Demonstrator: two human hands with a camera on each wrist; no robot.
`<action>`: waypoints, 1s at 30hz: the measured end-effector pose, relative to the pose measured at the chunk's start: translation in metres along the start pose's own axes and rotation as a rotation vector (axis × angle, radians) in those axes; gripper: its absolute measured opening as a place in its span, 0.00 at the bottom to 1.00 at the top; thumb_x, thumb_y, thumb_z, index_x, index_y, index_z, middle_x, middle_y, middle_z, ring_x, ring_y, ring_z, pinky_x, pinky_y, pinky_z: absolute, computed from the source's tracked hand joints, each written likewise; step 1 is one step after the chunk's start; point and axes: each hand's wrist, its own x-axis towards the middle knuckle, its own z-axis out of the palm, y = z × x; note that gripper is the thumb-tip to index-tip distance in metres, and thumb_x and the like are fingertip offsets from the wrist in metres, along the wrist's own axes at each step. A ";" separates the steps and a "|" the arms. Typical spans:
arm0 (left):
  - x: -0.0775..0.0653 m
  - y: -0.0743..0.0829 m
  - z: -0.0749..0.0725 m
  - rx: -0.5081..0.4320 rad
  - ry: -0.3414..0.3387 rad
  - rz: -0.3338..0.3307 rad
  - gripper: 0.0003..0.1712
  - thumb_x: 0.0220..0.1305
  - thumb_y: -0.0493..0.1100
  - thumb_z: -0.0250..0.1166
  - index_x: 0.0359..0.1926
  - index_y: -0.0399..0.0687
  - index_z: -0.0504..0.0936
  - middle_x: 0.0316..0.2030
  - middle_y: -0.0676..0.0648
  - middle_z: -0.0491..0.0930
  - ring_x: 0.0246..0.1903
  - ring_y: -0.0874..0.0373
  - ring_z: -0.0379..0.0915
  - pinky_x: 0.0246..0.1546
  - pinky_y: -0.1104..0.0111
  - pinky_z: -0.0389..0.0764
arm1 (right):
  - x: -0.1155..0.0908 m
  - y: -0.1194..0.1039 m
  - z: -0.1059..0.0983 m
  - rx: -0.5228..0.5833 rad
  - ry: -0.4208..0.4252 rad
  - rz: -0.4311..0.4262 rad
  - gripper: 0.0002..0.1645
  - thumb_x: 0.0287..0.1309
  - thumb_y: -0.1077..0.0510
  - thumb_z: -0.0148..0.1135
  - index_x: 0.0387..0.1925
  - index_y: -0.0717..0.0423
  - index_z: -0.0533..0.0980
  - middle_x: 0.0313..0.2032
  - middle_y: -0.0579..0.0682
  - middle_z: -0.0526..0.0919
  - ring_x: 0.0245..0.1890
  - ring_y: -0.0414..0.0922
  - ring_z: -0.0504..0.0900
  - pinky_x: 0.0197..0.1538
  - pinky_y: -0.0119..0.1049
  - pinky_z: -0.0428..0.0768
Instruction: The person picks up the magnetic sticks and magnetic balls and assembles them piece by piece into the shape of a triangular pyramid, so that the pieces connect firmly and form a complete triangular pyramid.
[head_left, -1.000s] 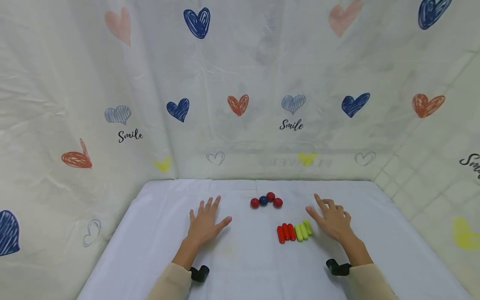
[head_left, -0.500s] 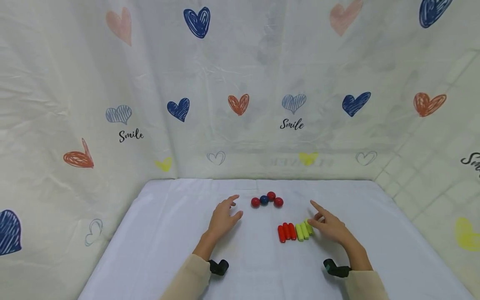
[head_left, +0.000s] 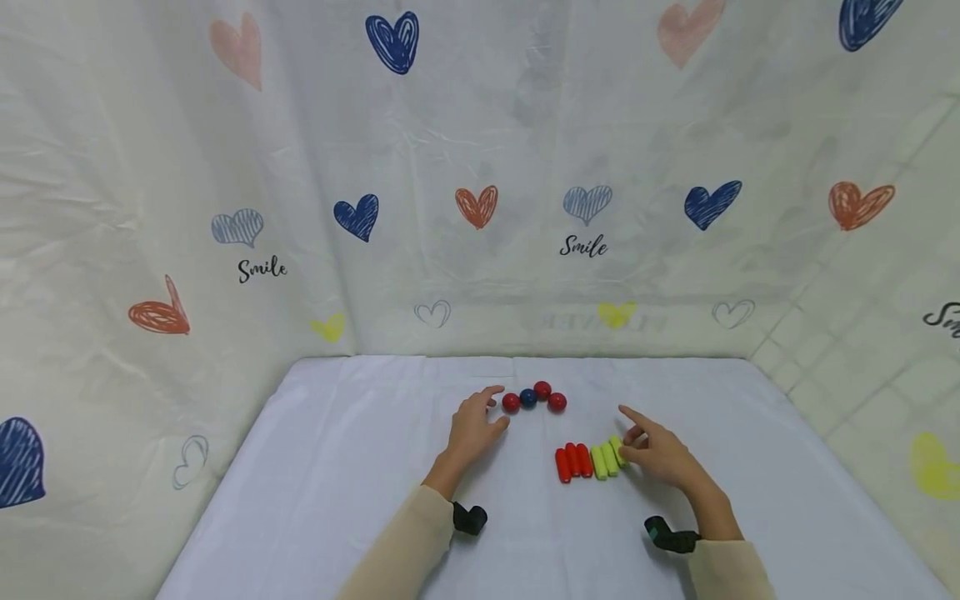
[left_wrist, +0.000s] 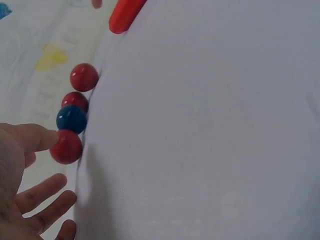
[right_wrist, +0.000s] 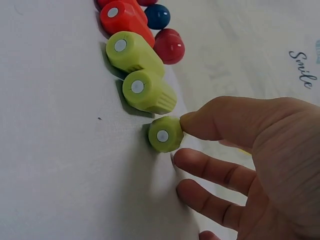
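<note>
My left hand (head_left: pixel 472 429) reaches toward the leftmost red ball (head_left: pixel 511 403), fingers loosely spread. In the left wrist view the thumb tip overlaps that red ball (left_wrist: pixel 66 147); part of the index finger is hidden behind the thumb. A blue ball (head_left: pixel 528 398) and two more red balls sit beside it. My right hand (head_left: pixel 660 454) is at the rightmost yellow-green stick (head_left: pixel 618 451), which has a pale disc in its end. In the right wrist view the thumb tip is right at this stick (right_wrist: pixel 166 134), with two fingers (right_wrist: pixel 215 172) spread just below it.
Left of the yellow-green sticks lie several red sticks (head_left: pixel 573 461) in the same row. All of it rests on a white cloth-covered table (head_left: pixel 337 467). A white curtain (head_left: pixel 480 275) printed with hearts hangs behind the table's far edge.
My left hand has moved right and up to the leftmost red ball, its fingers less spread than before. My right hand has come slightly left to the end yellow-green stick. Balls and sticks stay put.
</note>
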 end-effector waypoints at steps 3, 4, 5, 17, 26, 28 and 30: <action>0.003 0.001 0.003 0.001 0.018 -0.008 0.31 0.63 0.44 0.71 0.67 0.54 0.76 0.51 0.44 0.84 0.47 0.51 0.76 0.51 0.50 0.76 | 0.001 -0.001 0.000 -0.002 0.010 0.004 0.44 0.64 0.58 0.65 0.77 0.56 0.58 0.49 0.58 0.79 0.45 0.50 0.78 0.40 0.38 0.77; 0.005 0.001 0.004 -0.002 0.024 -0.009 0.30 0.63 0.44 0.71 0.67 0.54 0.77 0.50 0.44 0.84 0.47 0.51 0.76 0.50 0.49 0.75 | 0.001 -0.001 0.000 -0.004 0.012 0.001 0.44 0.64 0.58 0.65 0.77 0.57 0.58 0.50 0.59 0.80 0.45 0.50 0.79 0.40 0.39 0.77; 0.006 0.000 0.004 -0.005 0.029 -0.011 0.30 0.63 0.44 0.71 0.66 0.54 0.78 0.50 0.44 0.84 0.46 0.51 0.76 0.50 0.49 0.74 | 0.001 -0.001 0.000 -0.008 0.016 -0.002 0.43 0.64 0.59 0.65 0.77 0.58 0.59 0.50 0.59 0.80 0.46 0.51 0.79 0.41 0.39 0.78; 0.017 -0.002 0.010 -0.022 0.033 -0.050 0.26 0.61 0.46 0.75 0.61 0.59 0.82 0.48 0.46 0.85 0.45 0.53 0.75 0.51 0.48 0.68 | -0.003 0.003 -0.005 -0.028 0.048 0.007 0.33 0.67 0.60 0.62 0.72 0.57 0.68 0.51 0.59 0.83 0.50 0.54 0.81 0.45 0.45 0.82; 0.022 -0.005 0.014 -0.036 0.069 -0.033 0.20 0.60 0.46 0.76 0.54 0.60 0.86 0.42 0.50 0.87 0.40 0.56 0.75 0.49 0.50 0.65 | -0.002 0.007 -0.003 -0.054 0.034 0.011 0.32 0.61 0.60 0.68 0.67 0.54 0.74 0.47 0.55 0.82 0.45 0.50 0.79 0.44 0.43 0.80; 0.023 -0.006 0.014 -0.043 0.078 -0.032 0.19 0.60 0.46 0.76 0.53 0.59 0.87 0.41 0.50 0.88 0.39 0.57 0.75 0.48 0.50 0.65 | -0.001 0.008 -0.003 -0.055 0.038 0.012 0.31 0.61 0.61 0.67 0.66 0.54 0.75 0.47 0.55 0.82 0.44 0.50 0.79 0.44 0.43 0.79; 0.023 -0.006 0.014 -0.052 0.084 -0.031 0.18 0.60 0.45 0.75 0.52 0.59 0.87 0.40 0.50 0.88 0.39 0.56 0.75 0.48 0.51 0.65 | -0.001 0.009 -0.003 -0.059 0.043 0.013 0.30 0.61 0.62 0.66 0.65 0.54 0.75 0.46 0.55 0.82 0.44 0.49 0.78 0.43 0.42 0.79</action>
